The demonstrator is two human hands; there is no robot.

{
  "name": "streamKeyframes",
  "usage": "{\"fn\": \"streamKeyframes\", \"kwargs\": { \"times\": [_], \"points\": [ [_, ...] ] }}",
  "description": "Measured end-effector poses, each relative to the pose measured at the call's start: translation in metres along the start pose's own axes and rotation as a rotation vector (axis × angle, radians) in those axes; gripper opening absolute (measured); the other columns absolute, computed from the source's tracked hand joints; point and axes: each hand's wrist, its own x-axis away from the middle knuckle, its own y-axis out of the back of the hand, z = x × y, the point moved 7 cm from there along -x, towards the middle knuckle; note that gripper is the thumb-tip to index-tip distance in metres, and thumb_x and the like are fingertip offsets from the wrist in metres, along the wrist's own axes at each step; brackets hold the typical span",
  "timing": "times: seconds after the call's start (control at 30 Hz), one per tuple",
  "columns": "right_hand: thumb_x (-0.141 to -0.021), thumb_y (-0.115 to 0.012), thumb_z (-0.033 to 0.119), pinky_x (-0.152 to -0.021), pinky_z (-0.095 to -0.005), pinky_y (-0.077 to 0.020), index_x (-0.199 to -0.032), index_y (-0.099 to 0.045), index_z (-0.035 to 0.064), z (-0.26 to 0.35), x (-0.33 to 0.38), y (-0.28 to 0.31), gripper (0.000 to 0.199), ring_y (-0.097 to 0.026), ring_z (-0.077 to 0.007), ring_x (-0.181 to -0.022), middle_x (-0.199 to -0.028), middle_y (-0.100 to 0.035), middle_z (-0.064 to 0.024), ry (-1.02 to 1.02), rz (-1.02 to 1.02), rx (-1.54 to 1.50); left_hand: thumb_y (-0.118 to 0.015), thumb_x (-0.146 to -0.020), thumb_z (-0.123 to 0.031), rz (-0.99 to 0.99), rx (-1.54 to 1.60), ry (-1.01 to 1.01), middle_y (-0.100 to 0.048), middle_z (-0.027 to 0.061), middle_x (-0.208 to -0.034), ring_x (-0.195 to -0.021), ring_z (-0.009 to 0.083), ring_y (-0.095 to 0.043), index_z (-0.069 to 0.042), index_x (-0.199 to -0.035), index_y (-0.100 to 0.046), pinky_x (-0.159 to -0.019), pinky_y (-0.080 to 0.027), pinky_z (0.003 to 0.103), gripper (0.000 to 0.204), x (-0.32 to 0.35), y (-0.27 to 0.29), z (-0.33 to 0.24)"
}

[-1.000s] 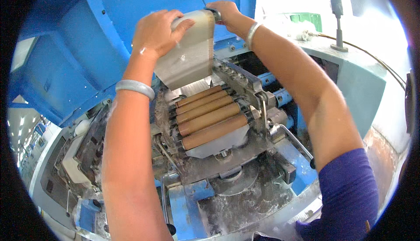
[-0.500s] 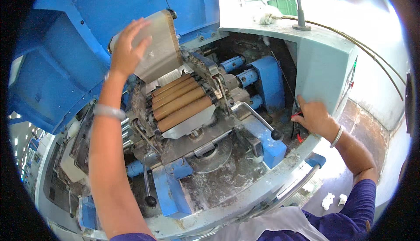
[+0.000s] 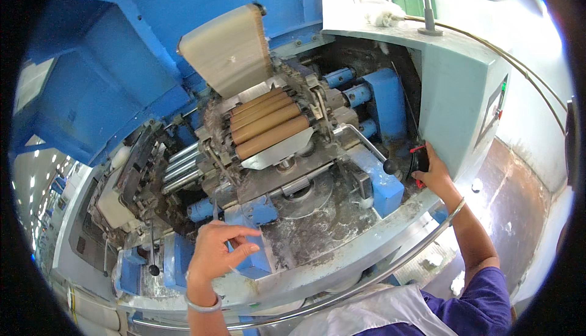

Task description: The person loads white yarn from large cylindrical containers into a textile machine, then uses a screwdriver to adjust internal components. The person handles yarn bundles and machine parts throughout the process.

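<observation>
My left hand (image 3: 218,252) is low at the front of an open machine, beside a blue block (image 3: 251,261). Its index finger and thumb point right with a gap between them; the other fingers are curled and partly hidden. A thin lever shaft (image 3: 215,208) runs down behind this hand, which hides its lower end. At the right, my right hand (image 3: 437,176) closes on a black-and-red object (image 3: 419,164), perhaps a tool handle; its exact kind is unclear. Between the hands lie several brown rollers (image 3: 271,134), with a raised off-white flap (image 3: 229,49) standing behind them.
A bent lever with a black knob (image 3: 390,166) sticks out near my right hand. Another black-knobbed lever (image 3: 154,269) hangs at the left. Blue raised covers (image 3: 140,49) stand behind. A curved metal rail (image 3: 366,290) runs along the front. White fluff (image 3: 386,14) lies on the right housing.
My left hand has dropped from beside the raised flap to the machine's front. My right hand now grips the black-and-red object, which shows more fully. The whole view has shifted slightly.
</observation>
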Motion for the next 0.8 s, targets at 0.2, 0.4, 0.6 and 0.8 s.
{"fn": "streamKeyframes", "kwargs": {
  "times": [0.2, 0.4, 0.6, 0.8],
  "points": [
    [-0.072, -0.071, 0.001, -0.07, -0.0284, -0.0503, -0.102, -0.065, -0.0026, -0.017, 0.012, 0.008, 0.032, -0.062, -0.0141, -0.078, -0.087, -0.066, -0.0051, -0.372, 0.23, -0.708, -0.077, -0.073, -0.011, -0.345, 0.228, 0.017, -0.056, 0.0018, -0.049, -0.044, 0.0046, -0.047, -0.003, -0.08, -0.074, -0.043, -0.033, 0.021, 0.011, 0.01, 0.004, 0.022],
    [-0.073, -0.066, 0.004, -0.07, -0.027, -0.0501, -0.104, -0.064, -0.0017, 0.048, 0.015, 0.06, 0.032, -0.062, -0.014, -0.079, -0.089, -0.066, -0.0042, -0.05, 0.251, -0.477, -0.079, -0.073, -0.013, -0.364, 0.202, 0.078, -0.052, 0.0011, -0.047, -0.043, 0.0046, -0.045, -0.003, -0.079, -0.073, -0.043, -0.031, 0.021, 0.014, 0.008, 0.005, 0.017],
    [-0.077, -0.073, 0.023, -0.079, -0.0442, -0.0494, -0.103, -0.066, 0.0071, 0.186, -0.085, 0.096, 0.031, -0.064, -0.0334, -0.086, -0.091, -0.068, -0.0161, 0.727, -0.073, 0.443, -0.079, -0.074, -0.015, -0.403, 0.199, 0.085, -0.05, 0.0008, -0.046, -0.042, 0.0049, -0.042, -0.003, -0.079, -0.073, -0.043, -0.03, 0.022, 0.014, 0.01, 0.006, 0.017],
    [-0.076, -0.074, 0.041, -0.082, -0.0414, -0.0493, -0.093, -0.07, 0.0095, 0.285, -0.212, 0.093, 0.036, -0.065, -0.0325, -0.085, -0.086, -0.069, -0.0134, 0.807, -0.125, 0.896, -0.077, -0.076, -0.013, -0.465, 0.23, 0.064, -0.051, 0.0018, -0.048, -0.043, 0.0045, -0.042, -0.002, -0.079, -0.073, -0.042, -0.03, 0.022, 0.012, 0.012, 0.009, 0.019]
  ]
}}
